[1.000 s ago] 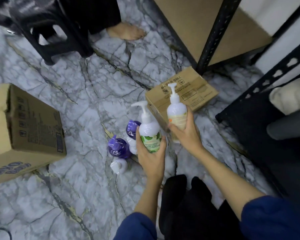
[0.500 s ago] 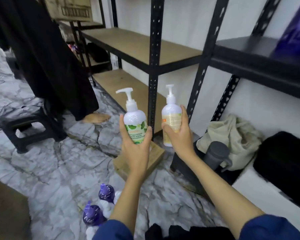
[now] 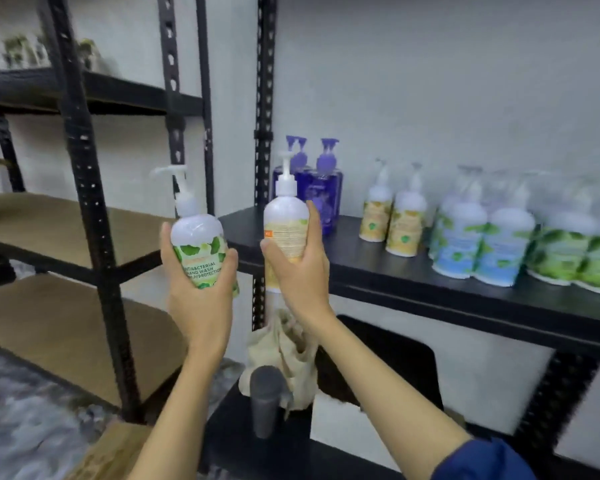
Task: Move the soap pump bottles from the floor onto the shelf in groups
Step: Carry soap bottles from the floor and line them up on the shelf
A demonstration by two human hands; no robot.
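Two soap pump bottles are held upright in front of the black shelf [image 3: 430, 282], short of its front left corner. The green-label bottle [image 3: 201, 244] is gripped by the left hand [image 3: 198, 292], whose fingers [image 3: 168, 251] are curled round its lower half. The yellow-label bottle [image 3: 286, 226] is gripped by the right hand [image 3: 302, 271], thumb on the label and fingers wrapped behind it.

On the black shelf, groups of bottles are already stood along the wall: two purple bottles [image 3: 321, 188] at the left end, directly behind the yellow-label bottle and partly hidden by it; then a pair of yellow-label bottles [image 3: 392, 220]; then blue-label bottles [image 3: 478, 244]; then green-label bottles [image 3: 575, 258] at the right end, blurred. A black slotted upright [image 3: 264, 98] rises at the shelf's left rear corner.

Below the black shelf a beige cloth bag [image 3: 284, 355], a grey cylindrical container [image 3: 264, 396] and a black object [image 3: 388, 368] are seen on a lower black level. To the left of the black shelf a second rack with brown boards [image 3: 49, 230] is seen. Behind the black shelf the wall [image 3: 430, 81] is plain white. A marbled grey floor [image 3: 21, 427] and a cardboard edge [image 3: 111, 452] are seen below the rack.
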